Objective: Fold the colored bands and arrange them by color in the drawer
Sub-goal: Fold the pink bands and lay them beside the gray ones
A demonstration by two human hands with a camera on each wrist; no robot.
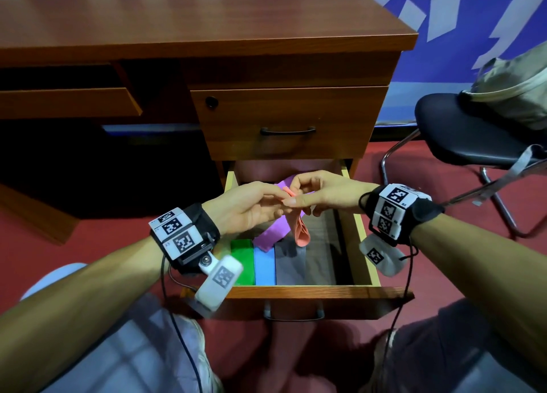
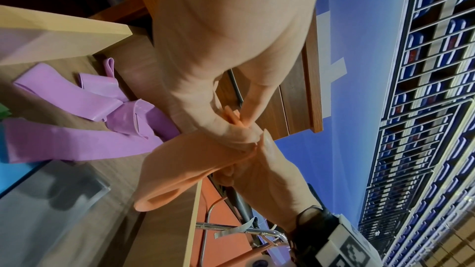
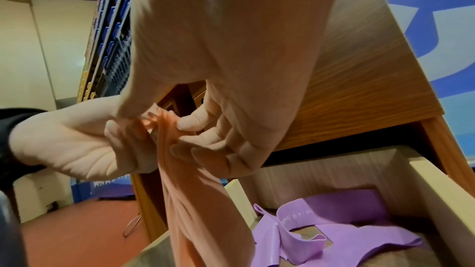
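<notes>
Both hands (image 1: 284,203) pinch orange band (image 1: 300,231)

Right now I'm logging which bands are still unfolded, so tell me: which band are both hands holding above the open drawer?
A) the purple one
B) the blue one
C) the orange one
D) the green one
C: the left hand and the right hand both pinch the top of the orange band, which hangs over the drawer, while the purple band lies loose inside it.
</notes>
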